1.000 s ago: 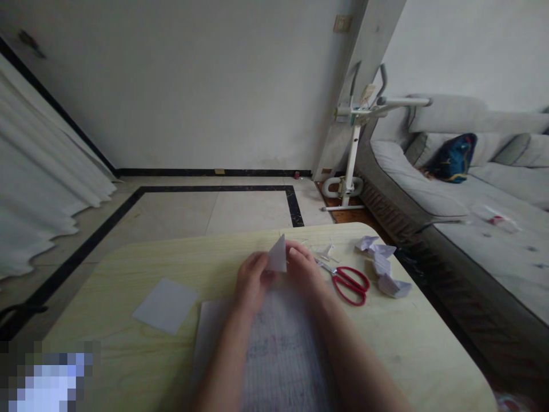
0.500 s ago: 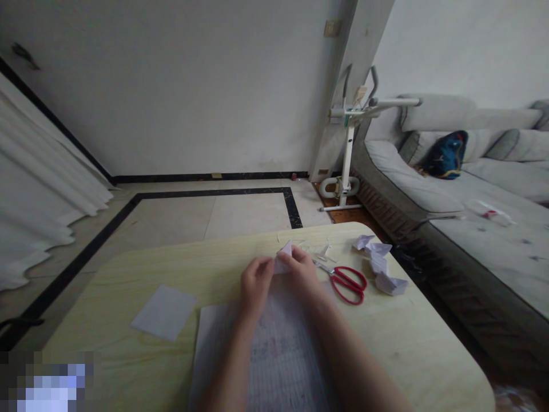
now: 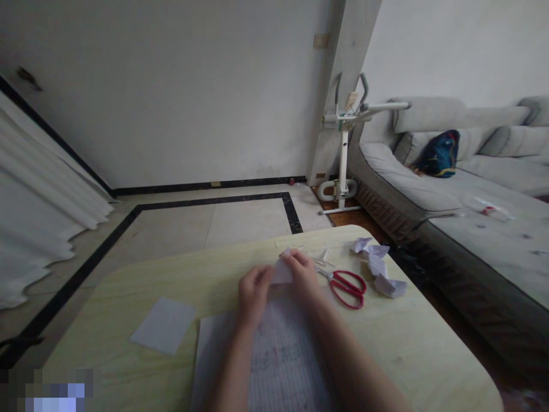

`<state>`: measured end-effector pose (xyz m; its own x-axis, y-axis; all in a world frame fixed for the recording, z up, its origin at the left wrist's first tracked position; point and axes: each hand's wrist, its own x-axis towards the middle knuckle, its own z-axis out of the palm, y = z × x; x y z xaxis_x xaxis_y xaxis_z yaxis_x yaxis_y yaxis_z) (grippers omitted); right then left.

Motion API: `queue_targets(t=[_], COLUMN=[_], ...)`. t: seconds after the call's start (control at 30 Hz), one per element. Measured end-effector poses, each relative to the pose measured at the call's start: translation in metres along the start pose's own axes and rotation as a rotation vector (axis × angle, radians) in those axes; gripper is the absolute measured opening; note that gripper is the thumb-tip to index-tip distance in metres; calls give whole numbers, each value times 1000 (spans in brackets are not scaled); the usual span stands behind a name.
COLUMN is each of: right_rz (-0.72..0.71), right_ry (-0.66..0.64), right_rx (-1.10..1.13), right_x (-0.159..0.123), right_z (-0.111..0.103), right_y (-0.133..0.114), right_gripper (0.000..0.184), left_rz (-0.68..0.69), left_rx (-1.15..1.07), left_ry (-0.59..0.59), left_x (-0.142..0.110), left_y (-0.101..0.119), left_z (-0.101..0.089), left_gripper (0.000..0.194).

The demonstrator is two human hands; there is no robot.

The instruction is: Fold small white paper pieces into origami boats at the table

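A small folded piece of white paper (image 3: 281,273) is held between my two hands, just past the top of a lined sheet with writing (image 3: 283,355). My left hand (image 3: 254,292) pinches its left edge, fingers closed. On the right, my right hand (image 3: 303,273) grips the paper with the thumb laid over its upper part. Red-handled scissors (image 3: 348,288) lie beside my right hand, and thin white paper scraps (image 3: 322,256) are scattered behind them. Farther right stand several folded paper pieces (image 3: 378,264). A loose square of white paper (image 3: 163,324) lies flat to the left.
The pale wooden table (image 3: 424,343) has a rounded far right corner. A grey sofa (image 3: 493,246) with a dark blue bag (image 3: 441,153) runs along the right. White exercise equipment (image 3: 343,154) stands beyond the table; a white curtain (image 3: 38,200) hangs at left.
The folded paper stood up as a tall triangle between my hands; now it is lower and partly covered by my right thumb and fingers, which closed over it. The view has shifted slightly.
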<state>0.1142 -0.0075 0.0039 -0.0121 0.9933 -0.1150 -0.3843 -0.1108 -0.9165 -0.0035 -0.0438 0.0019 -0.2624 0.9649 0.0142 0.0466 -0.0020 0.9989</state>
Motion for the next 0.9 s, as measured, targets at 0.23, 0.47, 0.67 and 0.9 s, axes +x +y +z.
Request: queue_targets(t=[0.23, 0.47, 0.67, 0.9], right_rz=[-48, -128, 20, 35], right_ry=[33, -12, -171, -181], right_rx=[-22, -219, 128, 112], right_x=[2, -1, 0, 1], right_z=[-3, 0, 4, 0], right_y=[1, -3, 2, 3], right_gripper=[22, 21, 28, 19], left_rz=[3, -5, -107, -78], left_rx=[-12, -114, -263, -299], left_ry=[27, 29, 23, -62], left_x=[-1, 3, 2, 1], left_y=[-2, -4, 5, -1], left_z=[4, 4, 0, 4], left_gripper=[25, 20, 25, 26])
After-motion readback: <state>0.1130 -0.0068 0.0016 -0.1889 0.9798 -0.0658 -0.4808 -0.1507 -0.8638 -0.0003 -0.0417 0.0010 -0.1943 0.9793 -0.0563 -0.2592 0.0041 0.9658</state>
